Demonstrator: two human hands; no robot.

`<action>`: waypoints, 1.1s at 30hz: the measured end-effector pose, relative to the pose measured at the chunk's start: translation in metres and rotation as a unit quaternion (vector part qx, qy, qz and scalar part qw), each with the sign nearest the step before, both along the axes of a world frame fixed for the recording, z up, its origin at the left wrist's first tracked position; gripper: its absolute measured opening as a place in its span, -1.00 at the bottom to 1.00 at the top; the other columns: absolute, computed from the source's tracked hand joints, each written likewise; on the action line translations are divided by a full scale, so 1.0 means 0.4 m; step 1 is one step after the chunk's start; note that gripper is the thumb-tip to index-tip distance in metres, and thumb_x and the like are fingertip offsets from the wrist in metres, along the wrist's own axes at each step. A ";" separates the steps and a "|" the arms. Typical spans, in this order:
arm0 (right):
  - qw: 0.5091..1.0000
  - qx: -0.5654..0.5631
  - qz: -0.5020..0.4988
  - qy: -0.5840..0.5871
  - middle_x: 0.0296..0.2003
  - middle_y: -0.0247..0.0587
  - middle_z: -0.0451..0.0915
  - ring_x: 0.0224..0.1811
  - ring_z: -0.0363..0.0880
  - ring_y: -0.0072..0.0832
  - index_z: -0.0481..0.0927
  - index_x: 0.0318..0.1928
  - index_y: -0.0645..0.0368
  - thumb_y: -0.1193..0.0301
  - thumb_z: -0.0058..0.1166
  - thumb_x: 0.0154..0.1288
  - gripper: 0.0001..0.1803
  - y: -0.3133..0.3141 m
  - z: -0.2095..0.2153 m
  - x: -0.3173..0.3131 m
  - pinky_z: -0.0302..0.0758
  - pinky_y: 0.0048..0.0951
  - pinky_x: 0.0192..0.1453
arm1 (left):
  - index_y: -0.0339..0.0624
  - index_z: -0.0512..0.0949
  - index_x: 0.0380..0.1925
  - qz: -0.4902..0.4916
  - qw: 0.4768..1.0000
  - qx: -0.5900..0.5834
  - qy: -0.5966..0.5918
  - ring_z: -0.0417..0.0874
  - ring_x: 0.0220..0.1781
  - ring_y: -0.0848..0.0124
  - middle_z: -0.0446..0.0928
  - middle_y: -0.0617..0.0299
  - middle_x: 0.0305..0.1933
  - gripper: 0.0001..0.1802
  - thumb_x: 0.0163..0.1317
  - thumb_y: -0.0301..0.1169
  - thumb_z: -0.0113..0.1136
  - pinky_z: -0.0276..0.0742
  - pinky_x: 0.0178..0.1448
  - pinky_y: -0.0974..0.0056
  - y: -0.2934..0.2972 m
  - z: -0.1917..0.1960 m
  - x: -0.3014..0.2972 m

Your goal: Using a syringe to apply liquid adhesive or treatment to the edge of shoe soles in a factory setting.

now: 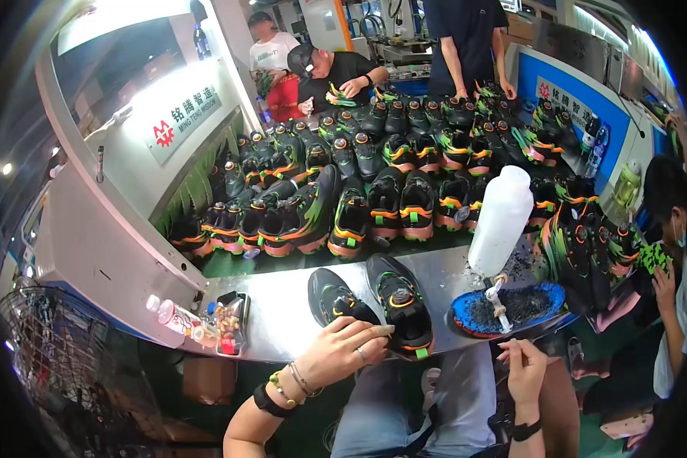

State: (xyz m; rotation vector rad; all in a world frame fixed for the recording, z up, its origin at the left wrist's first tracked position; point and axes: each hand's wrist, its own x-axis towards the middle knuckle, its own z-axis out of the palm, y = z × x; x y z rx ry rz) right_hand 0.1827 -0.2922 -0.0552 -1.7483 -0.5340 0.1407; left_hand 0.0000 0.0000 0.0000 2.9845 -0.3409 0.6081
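Two black shoes with green and orange trim lie side by side on the metal table edge (282, 324) in front of me. My left hand (343, 349) rests on the heel end of the left shoe (336, 299), fingers curled over it and reaching toward the right shoe (401, 301). My right hand (523, 370) hovers below the table edge, fingers pinched on a thin stick-like tool (546, 359), just under a blue tray (507, 308) of dark glue with a brush standing in it.
A tall white plastic bottle (501, 221) stands behind the blue tray. Many finished shoes fill the green conveyor (389, 183) beyond. A phone and small bottles (206, 320) lie at the table's left. Other people work at the far end and at my right.
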 end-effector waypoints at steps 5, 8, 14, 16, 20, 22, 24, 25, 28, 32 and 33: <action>0.951 -0.112 0.086 -0.275 -0.23 -0.25 0.67 -0.10 0.58 -0.26 0.70 -0.25 0.20 0.38 0.25 0.21 -0.84 -0.009 0.043 0.078 0.47 -0.26 0.04 | -0.04 0.53 -0.18 0.006 0.999 -0.021 -0.031 0.64 -0.18 0.47 0.62 0.37 0.08 -0.66 0.08 -0.28 0.41 0.56 -0.04 0.34 -0.005 -0.030 0.005; 0.906 -0.197 0.118 -0.356 0.06 -0.27 0.59 0.23 0.39 -0.12 0.71 -0.13 0.08 0.22 0.32 0.11 -0.67 -0.013 0.040 0.105 0.29 -0.11 0.30 | 0.03 0.53 -0.16 -0.033 0.999 0.018 -0.031 0.64 -0.15 0.47 0.60 0.38 0.11 -0.66 0.07 -0.28 0.43 0.55 0.03 0.32 0.014 -0.015 -0.004; 0.842 -0.310 0.210 -0.387 0.33 -0.24 0.35 0.45 0.12 -0.04 0.61 0.12 -0.05 0.06 0.38 -0.03 -0.35 0.008 0.014 0.168 0.16 -0.01 0.45 | 0.16 0.59 -0.13 -0.038 0.999 0.006 0.016 0.58 0.06 0.47 0.55 0.44 0.16 -0.71 0.11 -0.26 0.36 0.36 0.31 0.18 0.036 0.023 0.013; 0.833 -0.311 0.248 -0.384 0.34 -0.23 0.33 0.42 0.17 -0.01 0.53 0.20 -0.04 0.07 0.39 -0.05 -0.26 0.024 -0.009 0.188 0.20 0.02 0.44 | 0.21 0.60 -0.13 -0.029 0.998 0.006 0.052 0.56 0.11 0.49 0.55 0.51 0.16 -0.67 0.05 -0.21 0.40 0.21 0.42 0.05 0.053 0.031 0.026; 0.833 -0.300 0.233 -0.402 0.32 -0.21 0.34 0.33 0.27 -0.06 0.50 0.21 -0.02 0.11 0.35 0.02 -0.30 0.052 -0.009 0.188 0.31 -0.07 0.37 | 0.27 0.59 -0.13 -0.027 0.995 -0.002 0.100 0.56 0.12 0.44 0.53 0.56 0.17 -0.61 -0.02 -0.23 0.44 -0.04 0.55 -0.18 0.064 0.046 0.029; 0.836 -0.311 0.223 -0.394 0.32 -0.21 0.34 0.32 0.28 -0.07 0.50 0.21 -0.02 0.10 0.34 0.03 -0.31 0.050 -0.013 0.190 0.33 -0.08 0.36 | 0.30 0.57 -0.10 -0.033 0.993 -0.022 0.112 0.55 0.16 0.43 0.52 0.57 0.18 -0.56 -0.05 -0.23 0.45 -0.04 0.56 -0.20 0.073 0.041 0.038; 0.831 -0.290 0.208 -0.426 0.31 -0.21 0.37 0.29 0.35 -0.10 0.50 0.23 -0.04 0.06 0.32 0.03 -0.29 0.054 -0.032 0.197 0.36 -0.08 0.34 | 0.29 0.57 -0.06 -0.044 0.992 -0.008 0.116 0.49 0.26 0.29 0.54 0.50 0.17 -0.47 -0.14 -0.21 0.49 0.03 0.54 -0.18 0.082 0.034 0.045; 0.831 -0.295 0.208 -0.423 0.31 -0.21 0.37 0.29 0.35 -0.10 0.50 0.23 -0.04 0.06 0.32 0.03 -0.29 0.057 -0.033 0.201 0.36 -0.08 0.34 | 0.27 0.56 -0.04 -0.049 0.992 -0.007 0.115 0.46 0.29 0.20 0.55 0.43 0.15 -0.41 -0.19 -0.23 0.52 0.07 0.52 -0.18 0.086 0.034 0.048; 0.846 -0.254 0.164 -0.439 0.26 -0.21 0.42 0.24 0.40 -0.10 0.52 0.19 -0.01 0.05 0.32 0.04 -0.32 0.062 -0.022 0.205 0.41 -0.12 0.30 | 0.30 0.56 0.02 -0.053 0.989 -0.007 0.134 0.44 0.30 0.13 0.51 0.35 0.15 -0.30 -0.29 -0.18 0.52 0.26 0.42 -0.15 0.096 0.036 0.062; 0.837 -0.266 0.164 -0.449 0.26 -0.24 0.41 0.20 0.42 -0.15 0.52 0.17 0.02 0.09 0.35 0.03 -0.33 0.066 -0.025 0.207 0.45 -0.14 0.23 | 0.30 0.57 0.05 -0.073 0.986 0.000 0.151 0.48 0.22 0.14 0.52 0.33 0.12 -0.23 -0.38 -0.12 0.51 0.42 0.25 -0.02 0.106 0.039 0.064; 0.837 -0.268 0.165 -0.448 0.26 -0.24 0.41 0.20 0.42 -0.15 0.52 0.17 0.02 0.09 0.35 0.03 -0.33 0.065 -0.028 0.208 0.45 -0.14 0.23 | 0.30 0.57 0.05 -0.073 0.986 -0.003 0.152 0.48 0.22 0.14 0.52 0.33 0.12 -0.23 -0.38 -0.12 0.51 0.42 0.25 -0.02 0.105 0.042 0.068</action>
